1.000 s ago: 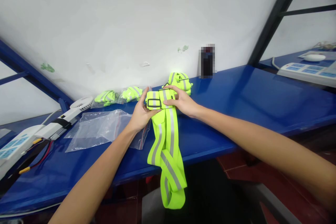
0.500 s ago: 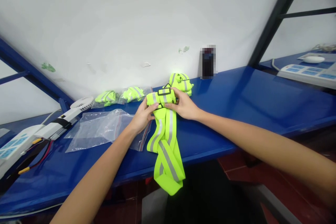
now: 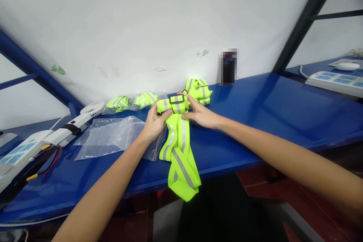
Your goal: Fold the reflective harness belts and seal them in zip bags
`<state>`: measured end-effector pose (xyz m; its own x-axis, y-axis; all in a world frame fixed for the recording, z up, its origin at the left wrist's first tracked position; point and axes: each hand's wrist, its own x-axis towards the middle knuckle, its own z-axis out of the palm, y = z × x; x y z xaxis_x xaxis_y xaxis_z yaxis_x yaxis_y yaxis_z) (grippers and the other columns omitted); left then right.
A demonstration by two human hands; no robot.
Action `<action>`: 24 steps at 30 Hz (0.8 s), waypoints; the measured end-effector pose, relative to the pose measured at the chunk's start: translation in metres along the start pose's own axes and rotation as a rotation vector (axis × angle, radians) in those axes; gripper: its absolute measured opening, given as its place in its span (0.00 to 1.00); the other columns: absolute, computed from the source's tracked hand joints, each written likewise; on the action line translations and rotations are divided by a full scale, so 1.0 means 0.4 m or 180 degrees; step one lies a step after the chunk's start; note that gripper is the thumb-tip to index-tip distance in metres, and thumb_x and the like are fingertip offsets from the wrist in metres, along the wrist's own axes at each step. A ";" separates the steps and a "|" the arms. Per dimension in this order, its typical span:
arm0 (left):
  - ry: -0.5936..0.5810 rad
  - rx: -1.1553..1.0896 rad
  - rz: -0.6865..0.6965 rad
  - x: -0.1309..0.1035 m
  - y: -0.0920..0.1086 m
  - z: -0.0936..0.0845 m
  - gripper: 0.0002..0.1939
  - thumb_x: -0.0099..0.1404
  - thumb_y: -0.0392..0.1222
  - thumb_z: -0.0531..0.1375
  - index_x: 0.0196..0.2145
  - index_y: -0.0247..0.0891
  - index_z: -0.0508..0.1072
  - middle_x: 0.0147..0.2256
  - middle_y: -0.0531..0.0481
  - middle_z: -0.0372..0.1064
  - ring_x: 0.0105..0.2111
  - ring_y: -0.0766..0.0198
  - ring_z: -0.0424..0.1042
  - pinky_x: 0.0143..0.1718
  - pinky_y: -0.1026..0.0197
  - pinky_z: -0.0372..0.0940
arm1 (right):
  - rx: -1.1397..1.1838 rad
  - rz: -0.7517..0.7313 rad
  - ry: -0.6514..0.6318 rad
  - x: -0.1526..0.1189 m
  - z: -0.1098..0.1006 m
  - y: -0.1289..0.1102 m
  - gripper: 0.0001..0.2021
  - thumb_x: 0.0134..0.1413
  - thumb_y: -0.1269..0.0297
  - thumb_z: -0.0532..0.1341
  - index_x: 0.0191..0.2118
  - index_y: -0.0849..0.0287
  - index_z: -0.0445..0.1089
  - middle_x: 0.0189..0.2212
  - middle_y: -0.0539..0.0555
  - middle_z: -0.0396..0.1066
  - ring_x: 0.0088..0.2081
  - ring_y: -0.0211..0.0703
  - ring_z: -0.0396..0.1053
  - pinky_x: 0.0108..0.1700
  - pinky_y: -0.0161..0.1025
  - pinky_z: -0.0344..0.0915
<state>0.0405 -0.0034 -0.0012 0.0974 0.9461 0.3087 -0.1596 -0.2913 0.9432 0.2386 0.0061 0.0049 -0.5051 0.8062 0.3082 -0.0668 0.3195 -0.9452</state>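
Note:
A neon-yellow reflective strap (image 3: 181, 140) with grey stripes is partly rolled up, a black buckle (image 3: 177, 99) on top of the roll. My left hand (image 3: 155, 123) grips the roll's left end, thumb on the near side. Around the right end, my right hand (image 3: 200, 114) is closed with its thumb below and fingers over the top. The loose loops hang down from the roll past the table's front edge. Just behind my right hand lies another bundled reflective strap (image 3: 198, 90).
Clear zip bags (image 3: 104, 138) lie flat left of my hands. Behind them sit two bagged yellow straps (image 3: 119, 103). A small white fan (image 3: 92, 108) and a power strip (image 3: 21, 151) with wires are at the left. A dark pixelated object (image 3: 228, 69) stands against the wall.
The strap's hanging end sits slightly higher. My right thumb has shifted down off the roll towards the hanging strap. The whole view has moved a little, so the background appears further right.

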 end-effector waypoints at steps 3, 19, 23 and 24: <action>0.0044 -0.0082 0.0064 0.002 0.007 0.002 0.22 0.52 0.43 0.71 0.42 0.41 0.68 0.36 0.54 0.72 0.34 0.64 0.74 0.33 0.63 0.72 | 0.0567 0.0653 0.0186 0.005 -0.002 0.000 0.36 0.54 0.74 0.64 0.67 0.53 0.52 0.38 0.53 0.75 0.38 0.44 0.76 0.42 0.44 0.77; -0.0164 0.0328 0.0104 -0.003 -0.027 0.001 0.24 0.59 0.49 0.67 0.51 0.44 0.67 0.35 0.53 0.69 0.24 0.70 0.68 0.19 0.70 0.65 | -0.0563 0.0060 0.0671 0.005 0.007 0.001 0.26 0.45 0.75 0.69 0.52 0.60 0.68 0.34 0.53 0.76 0.22 0.37 0.71 0.20 0.34 0.71; -0.0127 0.0424 0.0341 0.009 -0.020 -0.006 0.22 0.57 0.47 0.68 0.48 0.42 0.70 0.38 0.51 0.70 0.32 0.66 0.71 0.29 0.67 0.69 | -0.0529 -0.0072 0.0560 0.000 0.014 0.004 0.25 0.47 0.71 0.68 0.53 0.58 0.67 0.40 0.54 0.75 0.24 0.39 0.72 0.25 0.37 0.73; -0.0094 0.0473 0.0424 0.013 -0.016 -0.010 0.21 0.57 0.46 0.69 0.47 0.42 0.71 0.40 0.50 0.70 0.36 0.64 0.72 0.33 0.66 0.70 | -0.0357 -0.0048 0.0461 -0.001 0.016 0.001 0.27 0.47 0.70 0.69 0.55 0.57 0.66 0.43 0.55 0.75 0.28 0.40 0.74 0.28 0.38 0.74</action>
<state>0.0381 0.0038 -0.0061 0.1143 0.8940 0.4333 -0.0263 -0.4333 0.9009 0.2334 0.0028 0.0038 -0.3751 0.8615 0.3423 0.0271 0.3792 -0.9249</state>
